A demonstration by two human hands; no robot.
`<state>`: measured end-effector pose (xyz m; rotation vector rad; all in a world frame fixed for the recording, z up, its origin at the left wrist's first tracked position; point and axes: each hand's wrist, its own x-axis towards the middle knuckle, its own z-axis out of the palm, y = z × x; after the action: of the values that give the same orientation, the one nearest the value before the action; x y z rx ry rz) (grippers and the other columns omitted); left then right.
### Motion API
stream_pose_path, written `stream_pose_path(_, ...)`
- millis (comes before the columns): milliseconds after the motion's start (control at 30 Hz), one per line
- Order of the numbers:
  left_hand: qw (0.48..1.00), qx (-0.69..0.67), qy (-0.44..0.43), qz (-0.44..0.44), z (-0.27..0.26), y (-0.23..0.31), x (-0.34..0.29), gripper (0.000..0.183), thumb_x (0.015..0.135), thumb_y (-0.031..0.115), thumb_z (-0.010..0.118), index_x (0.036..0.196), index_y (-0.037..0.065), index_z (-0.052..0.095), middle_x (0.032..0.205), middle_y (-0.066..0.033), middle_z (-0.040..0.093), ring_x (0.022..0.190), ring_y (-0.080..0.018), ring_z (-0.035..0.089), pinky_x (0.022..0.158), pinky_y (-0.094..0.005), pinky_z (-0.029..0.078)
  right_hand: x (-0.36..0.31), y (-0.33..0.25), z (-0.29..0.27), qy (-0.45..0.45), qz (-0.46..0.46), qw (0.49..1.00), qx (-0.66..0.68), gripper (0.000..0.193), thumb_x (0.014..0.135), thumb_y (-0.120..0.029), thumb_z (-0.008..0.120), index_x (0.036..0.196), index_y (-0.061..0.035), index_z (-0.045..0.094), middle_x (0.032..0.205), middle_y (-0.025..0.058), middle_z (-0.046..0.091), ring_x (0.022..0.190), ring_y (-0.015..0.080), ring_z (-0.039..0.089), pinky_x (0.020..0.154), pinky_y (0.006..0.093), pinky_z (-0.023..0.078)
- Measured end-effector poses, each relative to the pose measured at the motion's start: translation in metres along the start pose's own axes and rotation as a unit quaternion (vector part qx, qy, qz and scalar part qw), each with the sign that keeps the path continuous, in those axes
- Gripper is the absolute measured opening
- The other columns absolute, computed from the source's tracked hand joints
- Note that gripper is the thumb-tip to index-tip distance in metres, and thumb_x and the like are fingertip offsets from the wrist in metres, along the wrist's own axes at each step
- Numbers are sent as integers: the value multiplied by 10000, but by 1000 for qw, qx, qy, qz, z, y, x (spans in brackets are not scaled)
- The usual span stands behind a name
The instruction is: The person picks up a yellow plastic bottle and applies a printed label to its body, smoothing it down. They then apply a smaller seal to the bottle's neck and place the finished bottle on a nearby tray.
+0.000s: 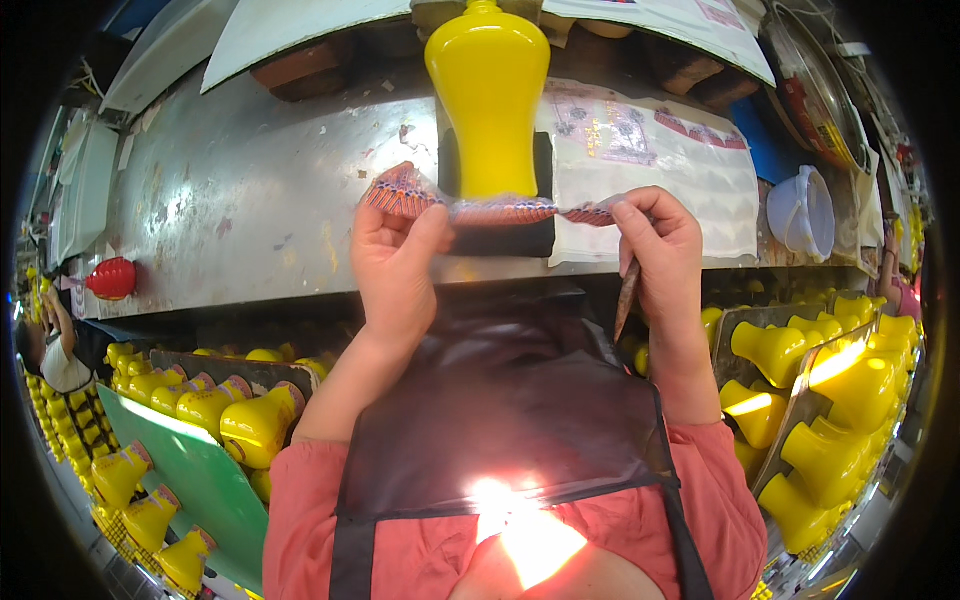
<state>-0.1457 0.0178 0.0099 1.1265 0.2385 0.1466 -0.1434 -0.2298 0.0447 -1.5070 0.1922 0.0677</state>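
Note:
A glossy yellow vase (pixel 489 95) lies with its neck away from me, its lower end over a black pad (pixel 515 238) on the metal table. Just in front of that end, a thin, flexible decal strip (pixel 503 211) with a red and blue pattern is stretched between my hands. My left hand (pixel 398 260) pinches it between thumb and fingers, and its left end curls up above them. Its twisted right end is pinched by my right hand (pixel 660 245), which also keeps a brown pointed tool (pixel 627 300) in the palm, tip downward.
White sheets with printed decals (pixel 650 170) lie right of the vase, near a white bucket (pixel 802 213). A red ribbed object (pixel 111 279) sits at the table's left edge. Racks of yellow vases (pixel 835 450) flank me, with a green board (pixel 190 480) at left. Other people work at both sides.

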Motion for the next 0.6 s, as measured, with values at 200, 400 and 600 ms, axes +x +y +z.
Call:
stream_pose_path(200, 1000, 0, -9, 17, -2, -5, 10, 404, 926, 10, 703, 1306, 38, 568, 985, -33, 669, 795, -95, 617, 691, -232, 492, 16, 1, 0, 0, 17, 1000, 2, 133, 952, -142, 746, 961, -17, 702, 793, -36, 653, 617, -1, 485, 532, 194, 351)
stream_pose_path(400, 1000, 22, -7, -20, -1, -21, 22, 434, 931, 27, 716, 1332, 40, 548, 983, -16, 664, 842, -83, 618, 711, -226, 501, 39, 17, 6, 19, 43, 997, -60, 187, 932, -189, 761, 960, -11, 713, 794, -27, 659, 625, 14, 507, 555, 196, 386)
stream_pose_path(600, 1000, 25, -3, -11, -1, -16, 22, 491, 926, -25, 689, 1382, 11, 512, 1004, -21, 656, 884, -88, 619, 762, -234, 510, 45, 17, -4, 12, 56, 997, -54, 192, 929, -191, 758, 956, -4, 719, 782, -24, 652, 629, 28, 512, 563, 207, 398)
